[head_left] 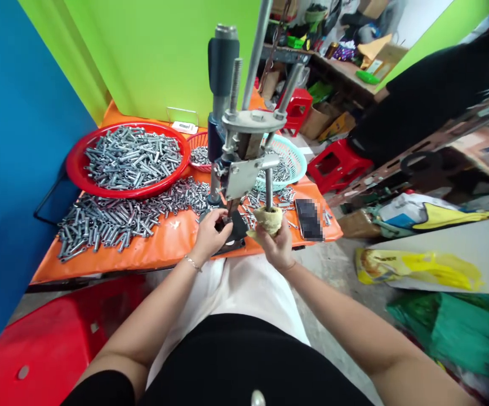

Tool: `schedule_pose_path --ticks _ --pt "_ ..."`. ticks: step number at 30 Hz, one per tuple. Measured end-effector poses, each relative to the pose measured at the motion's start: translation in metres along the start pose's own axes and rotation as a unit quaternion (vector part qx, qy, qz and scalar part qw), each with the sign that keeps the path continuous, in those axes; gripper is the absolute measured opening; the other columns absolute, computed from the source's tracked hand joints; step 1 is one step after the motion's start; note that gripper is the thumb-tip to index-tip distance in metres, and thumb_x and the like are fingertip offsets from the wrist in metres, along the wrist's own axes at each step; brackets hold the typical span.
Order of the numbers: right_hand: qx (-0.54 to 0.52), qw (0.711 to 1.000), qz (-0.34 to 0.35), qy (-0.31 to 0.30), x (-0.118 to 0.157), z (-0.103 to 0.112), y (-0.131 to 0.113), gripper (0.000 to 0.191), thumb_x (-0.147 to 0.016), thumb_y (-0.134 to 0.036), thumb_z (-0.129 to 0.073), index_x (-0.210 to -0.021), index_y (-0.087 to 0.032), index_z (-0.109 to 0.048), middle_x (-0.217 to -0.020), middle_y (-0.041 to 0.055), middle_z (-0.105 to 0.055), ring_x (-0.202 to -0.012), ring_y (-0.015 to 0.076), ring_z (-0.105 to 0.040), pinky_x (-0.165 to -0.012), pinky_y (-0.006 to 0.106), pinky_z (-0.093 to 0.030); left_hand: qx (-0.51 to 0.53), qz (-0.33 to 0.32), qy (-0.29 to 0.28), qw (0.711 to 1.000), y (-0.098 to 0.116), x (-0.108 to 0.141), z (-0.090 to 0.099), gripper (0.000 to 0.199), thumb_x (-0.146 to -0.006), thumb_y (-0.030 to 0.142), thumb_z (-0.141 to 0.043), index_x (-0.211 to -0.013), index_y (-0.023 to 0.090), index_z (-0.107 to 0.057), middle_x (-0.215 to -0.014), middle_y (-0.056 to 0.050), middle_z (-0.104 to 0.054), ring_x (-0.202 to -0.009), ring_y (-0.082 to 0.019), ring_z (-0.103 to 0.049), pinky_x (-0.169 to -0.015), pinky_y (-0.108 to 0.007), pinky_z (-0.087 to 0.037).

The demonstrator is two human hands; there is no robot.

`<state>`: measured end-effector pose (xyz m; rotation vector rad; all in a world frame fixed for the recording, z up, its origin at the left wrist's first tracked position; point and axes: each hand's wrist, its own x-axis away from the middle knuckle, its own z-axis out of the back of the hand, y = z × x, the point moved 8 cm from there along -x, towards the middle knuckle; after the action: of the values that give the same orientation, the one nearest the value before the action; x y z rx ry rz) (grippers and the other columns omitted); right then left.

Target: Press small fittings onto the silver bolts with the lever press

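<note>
A hand press (244, 175) with a metal column stands on the orange-covered table (172, 239). My left hand (213, 234) is at the foot of the press, thumb and forefinger pinched close below its ram; what they hold is too small to make out. My right hand (277, 245) is wrapped round the cloth-covered end (269, 220) of the press's lever. Loose metal pieces (113, 220) lie heaped to the left of my left hand. More of them fill a red basin (73, 163) behind the heap.
A light-blue basket (299, 160) and a small red basket (194, 141) with metal pieces stand behind the press. A dark phone-like object (309, 220) lies at the table's right. Red stools (333, 166) and a person in black (422, 101) are beyond, right.
</note>
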<state>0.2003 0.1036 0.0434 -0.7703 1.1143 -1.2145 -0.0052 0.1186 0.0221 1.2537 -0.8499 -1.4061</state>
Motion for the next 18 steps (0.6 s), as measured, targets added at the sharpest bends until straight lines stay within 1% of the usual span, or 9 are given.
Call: schedule_pose_path --ticks 3,5,7,9,10,12,13,15,18 --pt "-0.045 0.998 -0.042 -0.012 0.013 0.010 -0.013 0.048 -0.086 -0.056 -0.068 -0.118 -0.022 -0.056 -0.099 0.0070 -0.065 -0.085 0.0195 -0.062 -0.077 0.035 -0.058 0.008 -0.005 0.006 1.000 0.006 -0.003 0.001 0.006 -0.083 0.026 -0.069 -0.084 0.022 -0.073 -0.093 -0.006 -0.069 -0.091 -0.021 -0.062 -0.089 -0.033 -0.047" --pt "-0.095 0.992 -0.081 -0.028 0.023 0.020 -0.027 0.054 -0.087 -0.056 -0.067 -0.128 -0.024 -0.054 -0.108 0.0077 -0.066 -0.088 0.0197 -0.065 -0.076 0.034 -0.059 0.012 -0.003 0.012 1.000 0.011 -0.005 0.004 0.013 -0.082 0.029 -0.071 -0.072 0.021 -0.072 -0.090 -0.006 -0.068 -0.093 -0.021 -0.062 -0.089 -0.033 -0.046" --pt "-0.140 0.984 -0.105 -0.043 0.031 0.037 -0.047 0.064 -0.090 -0.061 -0.061 -0.142 -0.027 -0.047 -0.120 0.0099 -0.067 -0.094 0.0223 -0.069 -0.077 0.036 -0.061 0.028 0.022 0.003 0.999 0.012 -0.005 0.008 0.022 -0.078 0.031 -0.077 -0.062 0.020 -0.068 -0.082 -0.005 -0.064 -0.086 -0.020 -0.060 -0.084 -0.031 -0.047" --pt "-0.173 0.976 -0.117 -0.068 0.037 0.054 -0.069 0.076 -0.089 -0.070 -0.055 -0.151 -0.027 -0.042 -0.125 0.0126 -0.068 -0.100 0.0270 -0.072 -0.079 0.040 -0.062 0.077 0.085 -0.025 0.993 0.010 -0.002 0.010 0.027 -0.075 0.037 -0.081 -0.060 0.019 -0.068 -0.073 -0.003 -0.061 -0.073 -0.016 -0.055 -0.072 -0.029 -0.045" --pt "-0.186 0.972 -0.118 -0.079 0.037 0.061 -0.079 0.081 -0.087 -0.075 -0.053 -0.152 -0.027 -0.042 -0.125 0.0133 -0.068 -0.102 0.0292 -0.072 -0.079 0.043 -0.063 0.118 0.128 -0.043 0.984 0.008 0.001 0.011 0.028 -0.074 0.041 -0.082 -0.064 0.018 -0.071 -0.069 -0.002 -0.060 -0.067 -0.014 -0.053 -0.066 -0.028 -0.044" --pt "-0.196 0.970 -0.105 -0.093 0.036 0.072 -0.092 0.087 -0.085 -0.082 -0.050 -0.154 -0.029 -0.043 -0.124 0.0134 -0.070 -0.106 0.0316 -0.072 -0.081 0.045 -0.063 0.213 0.207 -0.076 0.952 0.007 0.011 0.011 0.032 -0.072 0.047 -0.084 -0.075 0.016 -0.076 -0.065 -0.002 -0.060 -0.060 -0.012 -0.050 -0.060 -0.027 -0.044" --pt "-0.192 0.972 -0.097 -0.098 0.034 0.073 -0.093 0.087 -0.085 -0.083 -0.048 -0.154 -0.030 -0.043 -0.124 0.0129 -0.070 -0.108 0.0317 -0.072 -0.083 0.046 -0.063 0.256 0.236 -0.088 0.933 0.008 0.016 0.011 0.035 -0.071 0.048 -0.085 -0.080 0.015 -0.078 -0.065 -0.002 -0.061 -0.059 -0.012 -0.051 -0.059 -0.027 -0.046" --pt "-0.164 0.977 -0.086 -0.109 0.029 0.069 -0.085 0.082 -0.089 -0.080 -0.045 -0.155 -0.031 -0.043 -0.127 0.0114 -0.069 -0.114 0.0302 -0.070 -0.087 0.045 -0.062 0.313 0.268 -0.097 0.906 0.012 0.025 0.014 0.040 -0.070 0.049 -0.086 -0.084 0.012 -0.079 -0.066 -0.004 -0.063 -0.060 -0.012 -0.055 -0.060 -0.027 -0.050" --pt "-0.095 0.986 -0.085 -0.110 0.022 0.051 -0.054 0.068 -0.095 -0.071 -0.047 -0.153 -0.035 -0.044 -0.134 0.0068 -0.065 -0.124 0.0256 -0.065 -0.099 0.043 -0.059 0.343 0.285 -0.092 0.890 0.014 0.034 0.020 0.040 -0.071 0.049 -0.086 -0.083 0.011 -0.079 -0.066 -0.006 -0.065 -0.061 -0.013 -0.059 -0.059 -0.027 -0.053"
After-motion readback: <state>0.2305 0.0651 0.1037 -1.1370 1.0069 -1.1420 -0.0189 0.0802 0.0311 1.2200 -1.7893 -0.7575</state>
